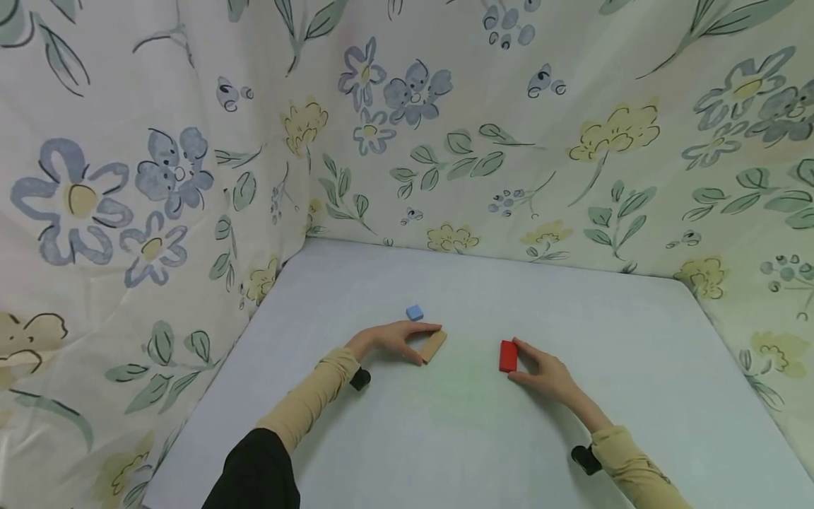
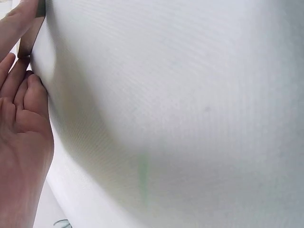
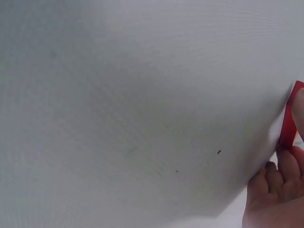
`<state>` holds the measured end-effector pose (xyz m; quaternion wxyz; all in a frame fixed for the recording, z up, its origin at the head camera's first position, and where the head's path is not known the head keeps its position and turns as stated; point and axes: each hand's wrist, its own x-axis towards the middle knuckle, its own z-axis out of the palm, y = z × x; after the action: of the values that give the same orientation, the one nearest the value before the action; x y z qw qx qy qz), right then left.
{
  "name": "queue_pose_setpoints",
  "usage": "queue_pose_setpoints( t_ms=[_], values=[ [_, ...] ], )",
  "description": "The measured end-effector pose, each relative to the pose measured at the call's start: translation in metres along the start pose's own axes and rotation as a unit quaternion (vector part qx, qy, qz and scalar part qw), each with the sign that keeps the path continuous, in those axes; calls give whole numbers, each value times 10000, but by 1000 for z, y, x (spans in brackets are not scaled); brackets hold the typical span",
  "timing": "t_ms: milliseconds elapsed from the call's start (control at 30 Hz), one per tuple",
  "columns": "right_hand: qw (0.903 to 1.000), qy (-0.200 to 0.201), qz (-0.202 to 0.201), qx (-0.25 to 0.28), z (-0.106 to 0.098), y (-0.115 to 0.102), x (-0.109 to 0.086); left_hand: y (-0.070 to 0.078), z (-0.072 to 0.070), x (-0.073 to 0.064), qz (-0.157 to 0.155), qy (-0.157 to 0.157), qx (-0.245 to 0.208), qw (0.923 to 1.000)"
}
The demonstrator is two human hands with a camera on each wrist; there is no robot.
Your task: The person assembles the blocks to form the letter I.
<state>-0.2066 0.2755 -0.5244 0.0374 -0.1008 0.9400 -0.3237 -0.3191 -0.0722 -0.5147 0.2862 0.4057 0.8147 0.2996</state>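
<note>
My left hand [image 1: 393,339] pinches a plain wooden block [image 1: 434,347] by its ends, thumb at the near end and fingers at the far one. The block lies slanted on the white table. To the right, a red rectangular block [image 1: 508,355] is held between the thumb and fingers of my right hand [image 1: 548,373]. A small blue block [image 1: 415,312] sits just beyond the left hand, touched by neither. At the left wrist view's edge, part of the wooden block [image 2: 31,35] shows between the fingers; the right wrist view catches one side of the red block [image 3: 288,124].
A white-covered table [image 1: 470,445] spreads under both hands. Floral cloth [image 1: 445,170] hangs behind it and along the left and right sides. Each forearm wears a rolled tan sleeve [image 1: 311,399] and a small black wrist camera [image 1: 586,459].
</note>
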Motion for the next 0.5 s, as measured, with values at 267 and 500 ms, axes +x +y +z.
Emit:
queue_pose_setpoints(
  t_ms=[267, 500],
  values=[
    [9999, 150, -54, -22, 1, 0, 1, 0, -1, -1, -110, 55, -61, 9999],
    [9998, 208, -36, -6, 2, 3, 2, 0, 0, 1, -79, 82, -108, 9999]
  ],
)
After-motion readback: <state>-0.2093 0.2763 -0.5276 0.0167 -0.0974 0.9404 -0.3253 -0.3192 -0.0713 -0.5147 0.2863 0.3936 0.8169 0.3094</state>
